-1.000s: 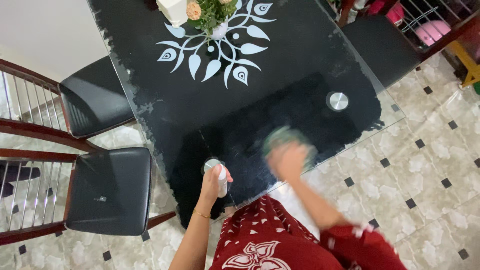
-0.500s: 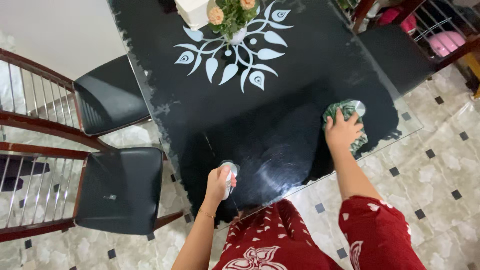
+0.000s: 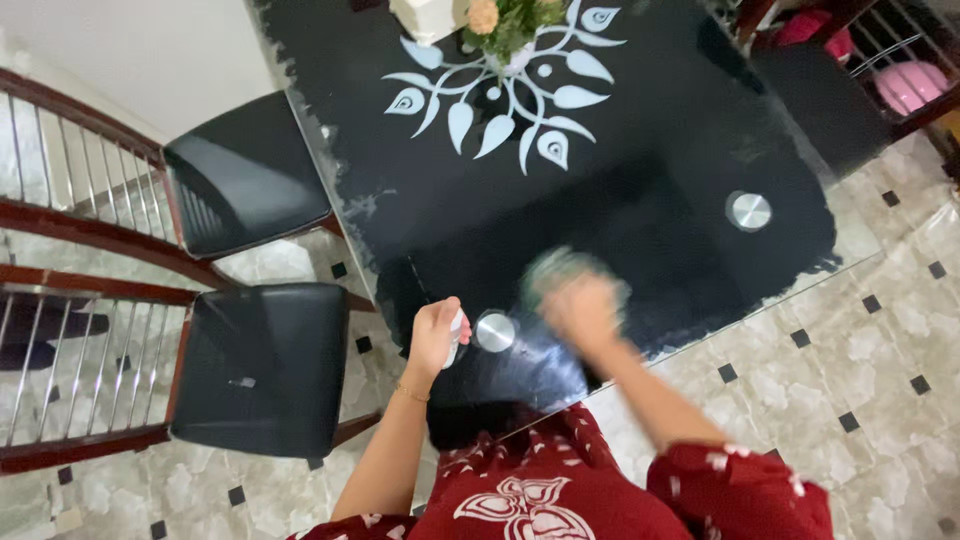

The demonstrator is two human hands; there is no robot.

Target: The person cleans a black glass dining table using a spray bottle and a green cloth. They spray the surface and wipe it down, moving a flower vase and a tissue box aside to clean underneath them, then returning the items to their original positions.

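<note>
A black glass table [image 3: 620, 150] with a pale leaf pattern fills the middle of the view. My left hand [image 3: 434, 333] grips a small white spray bottle [image 3: 455, 338] near the table's front left edge, beside a round metal disc [image 3: 494, 331]. My right hand [image 3: 582, 310] is blurred with motion and presses a green cloth [image 3: 560, 270] onto the glass at the front middle. My red patterned clothing shows at the bottom.
A flower vase [image 3: 510, 30] stands on the leaf pattern at the far side. Another metal disc [image 3: 749, 211] sits at the right of the table. Two black chairs [image 3: 262, 365] with wooden and metal backs stand at the left, one chair [image 3: 820, 95] at the right. Tiled floor lies around.
My right hand has swept the green cloth from the table's right side, over the right disc, leftward to the front middle. My left hand keeps hold of the spray bottle.
</note>
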